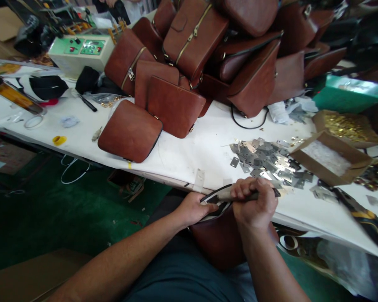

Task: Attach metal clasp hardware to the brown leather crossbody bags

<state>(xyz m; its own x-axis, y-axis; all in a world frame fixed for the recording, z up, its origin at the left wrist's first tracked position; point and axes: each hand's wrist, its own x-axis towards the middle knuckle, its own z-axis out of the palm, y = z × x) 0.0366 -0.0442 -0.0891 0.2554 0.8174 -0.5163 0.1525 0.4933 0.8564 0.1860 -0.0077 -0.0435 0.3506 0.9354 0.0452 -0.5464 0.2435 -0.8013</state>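
Note:
A brown leather bag (219,241) rests on my lap below the table's front edge, its opening facing up. My left hand (195,208) grips the bag at the left side of its opening, thumb lying over the rim. Closed in a fist, my right hand (255,199) holds a hand tool (225,193) with a greyish body; a dark end sticks out to the right of the fist. The tool's left end points into the bag's opening, near my left thumb. What its tip touches is too small to make out.
On the white table (204,151) lie piled brown bags (176,105) and loose metal plates (264,157). Cardboard boxes (332,157) of small parts stand right, beside a green box (349,94). A machine (78,54) with a green panel stands back left. Another person's hands (109,2) show behind.

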